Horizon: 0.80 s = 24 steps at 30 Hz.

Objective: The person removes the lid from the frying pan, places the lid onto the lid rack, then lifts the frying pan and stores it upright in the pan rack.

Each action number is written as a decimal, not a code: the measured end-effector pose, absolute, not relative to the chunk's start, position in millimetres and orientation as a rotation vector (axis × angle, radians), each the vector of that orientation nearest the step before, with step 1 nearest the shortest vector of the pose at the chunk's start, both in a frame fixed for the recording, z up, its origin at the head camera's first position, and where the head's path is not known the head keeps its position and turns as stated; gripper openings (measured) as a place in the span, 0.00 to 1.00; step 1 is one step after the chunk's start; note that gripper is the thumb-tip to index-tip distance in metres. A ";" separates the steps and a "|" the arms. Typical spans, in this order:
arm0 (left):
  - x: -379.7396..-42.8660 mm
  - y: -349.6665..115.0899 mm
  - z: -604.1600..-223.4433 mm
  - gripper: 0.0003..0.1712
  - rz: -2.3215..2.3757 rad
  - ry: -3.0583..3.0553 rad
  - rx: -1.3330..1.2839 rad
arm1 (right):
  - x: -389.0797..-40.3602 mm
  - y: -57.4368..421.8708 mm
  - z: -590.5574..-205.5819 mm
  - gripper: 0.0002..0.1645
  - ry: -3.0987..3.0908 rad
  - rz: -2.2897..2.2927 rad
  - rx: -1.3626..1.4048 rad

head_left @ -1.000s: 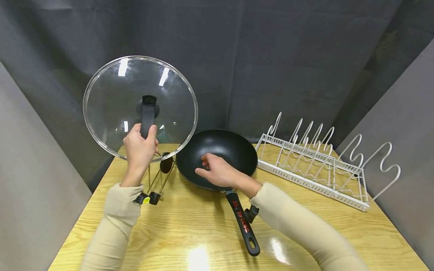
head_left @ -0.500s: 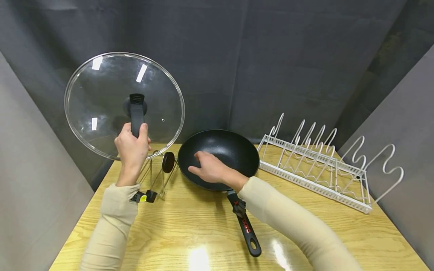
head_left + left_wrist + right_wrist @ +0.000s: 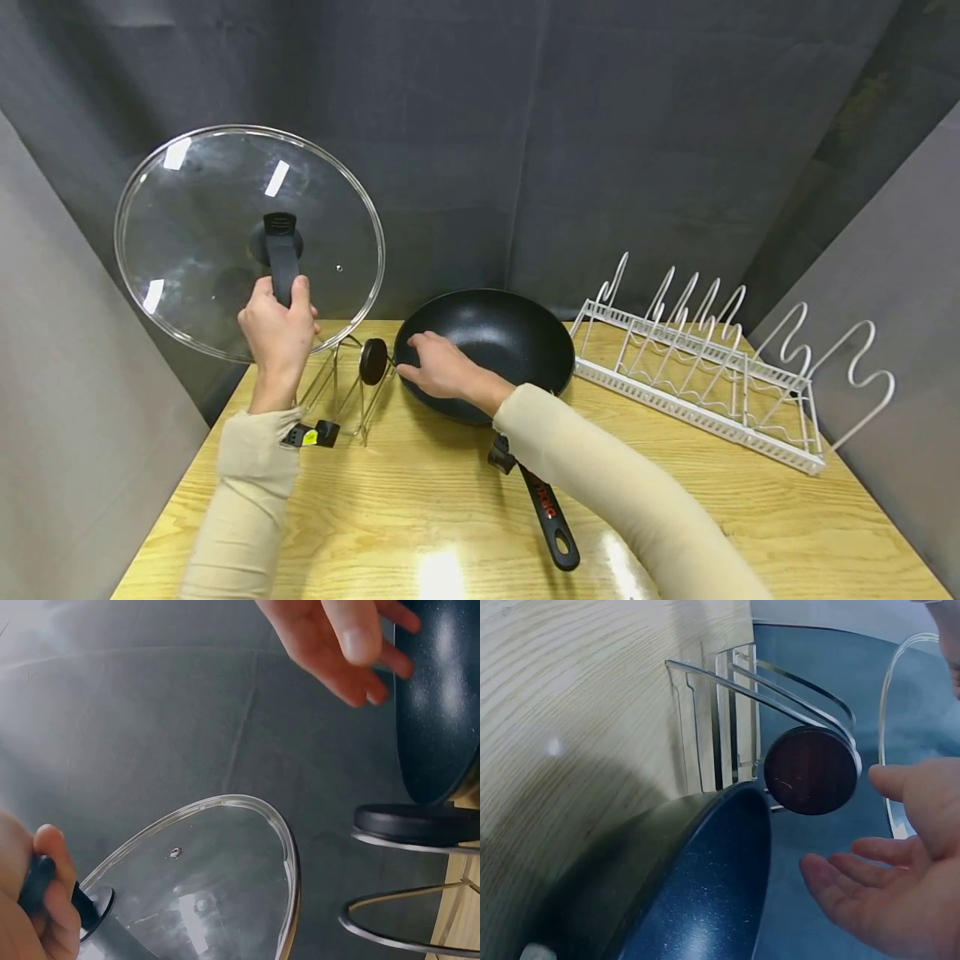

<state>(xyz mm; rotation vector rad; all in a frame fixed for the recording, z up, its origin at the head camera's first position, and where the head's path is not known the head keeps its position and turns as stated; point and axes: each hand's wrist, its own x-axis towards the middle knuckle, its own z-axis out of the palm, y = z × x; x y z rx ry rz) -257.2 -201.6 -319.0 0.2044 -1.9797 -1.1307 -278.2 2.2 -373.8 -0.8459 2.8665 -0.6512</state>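
My left hand (image 3: 279,333) grips the black handle (image 3: 282,258) of a large round glass lid (image 3: 195,200). The lid is held up on its edge at the left, above the table. Over the left part of a black wok (image 3: 517,342), my right hand (image 3: 444,367) reaches leftward, fingers loosely bent, holding nothing. A dark round disc (image 3: 810,771) on a metal wire rack (image 3: 742,691) is just left of that hand; a gap shows between them in the right wrist view. The wok's long handle (image 3: 551,521) points toward me, partly covered by my right sleeve.
A white rack (image 3: 697,412) with wavy upright dividers stands along the right side of the wooden table (image 3: 390,517). Behind the table hangs a dark curtain (image 3: 450,125). Grey panels (image 3: 67,400) close in both sides.
My left hand has carried the lid leftward. My right hand has moved left across the wok, closer to the dark disc. The wok and both racks have stayed in place.
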 end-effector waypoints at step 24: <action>-269.1 -213.4 -333.2 0.21 -0.852 -2.028 0.259 | -299.9 -47.8 -399.7 0.35 2.940 -0.663 -0.834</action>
